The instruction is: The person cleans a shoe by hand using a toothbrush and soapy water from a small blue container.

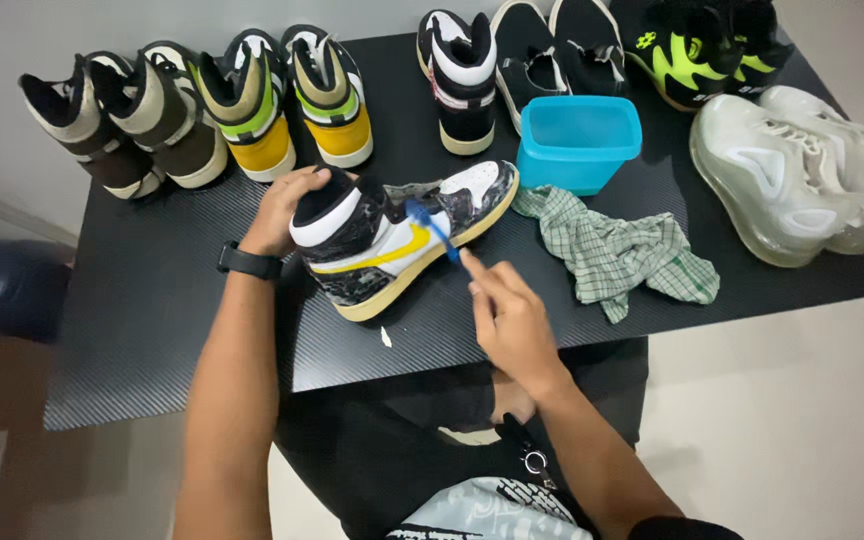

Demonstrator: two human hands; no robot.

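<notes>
A high-top sneaker [392, 240] in black, white and yellow lies tilted on the black table [152, 300]. My left hand [282, 210] grips its heel and collar; a black watch sits on that wrist. My right hand [507, 315] holds a blue toothbrush [434, 228], its head pressed against the sneaker's side near the laces.
A blue plastic tub [580, 140] and a green checked cloth [617, 255] lie right of the sneaker. Several other sneakers line the table's far edge, and a pale translucent pair [802, 170] sits at the right. A small white scrap [385, 337] lies near the front edge.
</notes>
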